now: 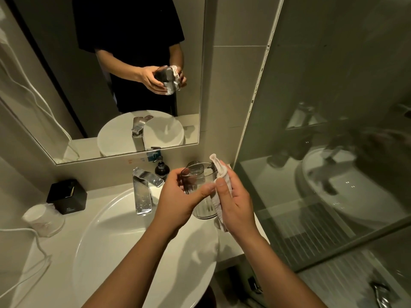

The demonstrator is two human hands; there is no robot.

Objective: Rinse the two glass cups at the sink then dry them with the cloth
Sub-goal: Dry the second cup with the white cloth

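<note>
My left hand [178, 196] grips a clear ribbed glass cup [201, 206] over the right side of the white sink [106, 245], thumb across its side. My right hand [235, 203] presses a white cloth [219, 168] against the cup's right wall; the cloth sticks up past the rim and hangs below my palm. A second glass cup [196, 167] stands on the counter behind, partly hidden by the held one. A third clear cup [43, 218] rests upside down on the counter at the left.
A chrome faucet [143, 190] rises at the back of the sink, with a dark soap pump bottle [162, 168] behind it. A black box [66, 196] sits at the left, a white cord [42, 247] trails across the counter. Mirror [66, 85] ahead, glass shower partition [322, 174] on the right.
</note>
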